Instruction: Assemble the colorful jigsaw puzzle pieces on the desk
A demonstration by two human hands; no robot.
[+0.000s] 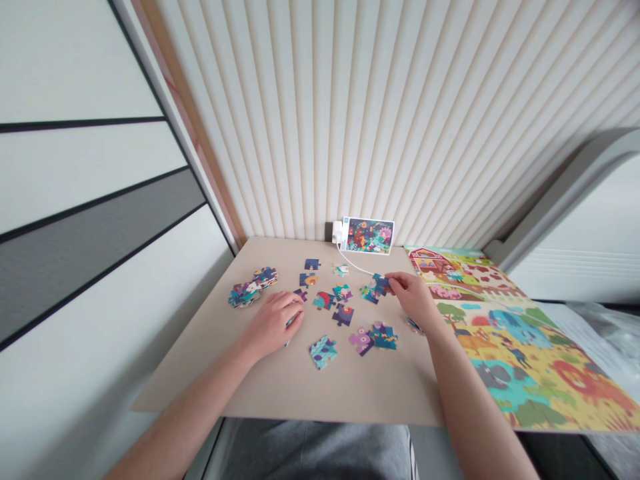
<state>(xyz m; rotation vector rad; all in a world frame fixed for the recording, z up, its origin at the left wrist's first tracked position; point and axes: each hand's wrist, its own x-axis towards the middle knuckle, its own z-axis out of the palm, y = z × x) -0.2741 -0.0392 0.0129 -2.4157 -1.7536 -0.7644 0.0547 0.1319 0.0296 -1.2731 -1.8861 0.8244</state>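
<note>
My right hand [413,297] pinches a dark blue puzzle piece [382,284] at its right edge. That piece overlaps or touches a teal and yellow piece [369,294] beside it. My left hand [276,323] rests low over the table with curled fingers; slivers of a teal puzzle piece show between and under them, mostly hidden. Just behind it lies a heap of puzzle pieces [246,291]. Between my hands are loose pieces, among them a red and teal one [324,300], a dark purple one [343,315] and a light teal one [323,351]. A pink piece [361,341] touches a blue-orange piece [384,336].
A picture card [370,236] leans against the ribbed wall beside a white charger [337,232], whose cable runs across the table [225,393]. On the right lie a farm puzzle [465,273] and a safari animal puzzle [530,367]. A white panel [125,300] stands left.
</note>
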